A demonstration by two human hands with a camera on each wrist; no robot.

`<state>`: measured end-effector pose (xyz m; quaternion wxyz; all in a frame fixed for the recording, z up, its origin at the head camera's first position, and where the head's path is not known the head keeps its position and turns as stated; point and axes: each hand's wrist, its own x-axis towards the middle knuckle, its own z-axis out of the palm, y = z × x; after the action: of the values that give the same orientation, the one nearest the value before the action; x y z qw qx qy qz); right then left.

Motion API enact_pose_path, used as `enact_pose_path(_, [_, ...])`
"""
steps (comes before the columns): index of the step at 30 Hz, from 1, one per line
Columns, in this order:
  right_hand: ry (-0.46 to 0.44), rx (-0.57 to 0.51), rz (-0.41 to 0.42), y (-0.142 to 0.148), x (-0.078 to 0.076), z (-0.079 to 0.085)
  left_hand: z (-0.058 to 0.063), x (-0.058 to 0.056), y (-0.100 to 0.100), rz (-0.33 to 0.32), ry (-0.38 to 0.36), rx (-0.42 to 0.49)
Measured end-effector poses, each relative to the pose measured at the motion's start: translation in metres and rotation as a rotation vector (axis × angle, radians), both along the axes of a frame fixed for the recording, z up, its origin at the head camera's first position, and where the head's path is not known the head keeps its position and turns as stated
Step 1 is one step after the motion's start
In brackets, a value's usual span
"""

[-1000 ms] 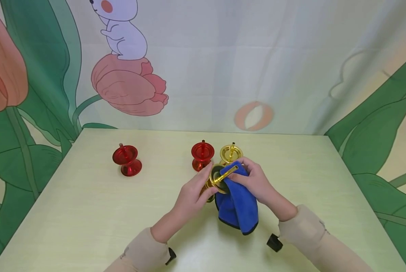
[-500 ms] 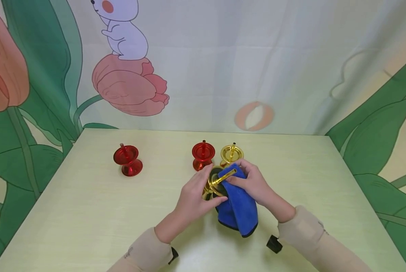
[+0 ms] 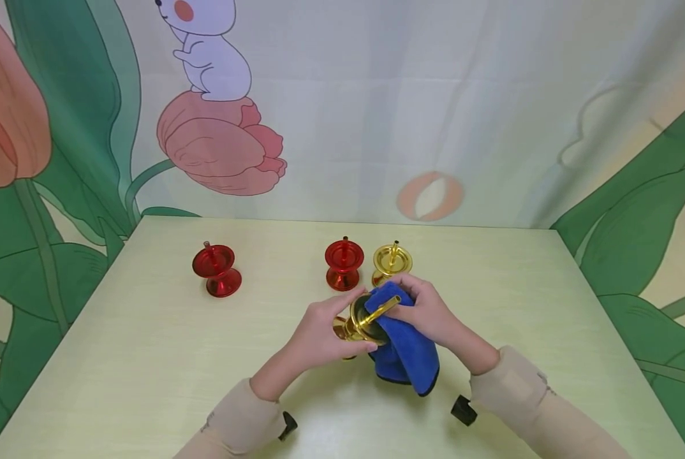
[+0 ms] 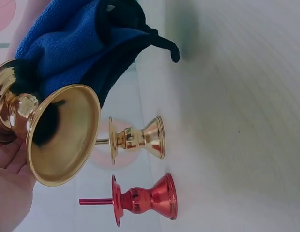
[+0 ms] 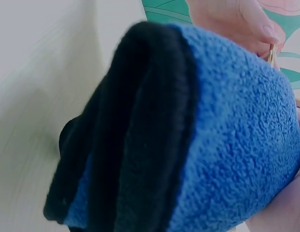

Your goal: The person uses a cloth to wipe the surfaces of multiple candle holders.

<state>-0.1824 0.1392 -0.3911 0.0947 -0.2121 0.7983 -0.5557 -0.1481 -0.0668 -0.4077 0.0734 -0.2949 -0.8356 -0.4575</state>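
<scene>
In the head view my left hand [image 3: 319, 335] grips a shiny gold candle holder [image 3: 367, 326] around its dish, thumb below and fingers above. The holder is tilted, its thin spike pointing up to the right. My right hand [image 3: 428, 312] pinches a blue cloth [image 3: 408, 354] with dark edging, which lies against the dish beside the spike. In the left wrist view the flared round base of the gold candle holder [image 4: 67, 140] faces the camera, with the cloth [image 4: 67, 43] behind it. Folds of the cloth [image 5: 237, 130] fill much of the right wrist view and hide most of the holder.
Behind the hands, a red candle holder [image 3: 344, 261] and another gold one [image 3: 392, 260] stand upright side by side. A second red candle holder [image 3: 219, 271] stands farther left. They share a pale table [image 3: 147, 370] in front of a printed curtain [image 3: 342, 127].
Both hands have come slightly nearer the table's front with the gold candle holder and cloth. My left fingers have shifted around the dish, and more of the base shows. The standing holders stay put.
</scene>
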Motion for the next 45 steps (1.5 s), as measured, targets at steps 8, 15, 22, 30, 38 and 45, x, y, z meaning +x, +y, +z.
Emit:
enact_pose_path(8, [-0.020, 0.000, -0.212, 0.002, -0.004, -0.001, -0.004, 0.000, -0.003, 0.109, -0.134, 0.106])
enact_pose_path(15, [-0.061, -0.068, -0.228, 0.003, -0.002, -0.005, -0.002, -0.002, -0.004, 0.240, -0.219, 0.322])
enact_pose_path(22, [-0.080, -0.118, -0.163, -0.003, 0.007, -0.005, 0.000, -0.006, 0.000, 0.325, -0.285, 0.535])
enact_pose_path(30, [-0.066, -0.157, -0.077, -0.013, 0.018, -0.001, 0.004, -0.005, 0.005, 0.336, -0.267, 0.682])
enact_pose_path(38, [-0.077, -0.161, -0.077, -0.018, 0.023, 0.004, 0.005, -0.003, 0.008, 0.274, -0.306, 0.719])
enact_pose_path(45, [-0.122, -0.238, -0.115, -0.018, 0.019, 0.000, 0.002, -0.002, 0.008, 0.133, -0.319, 0.726])
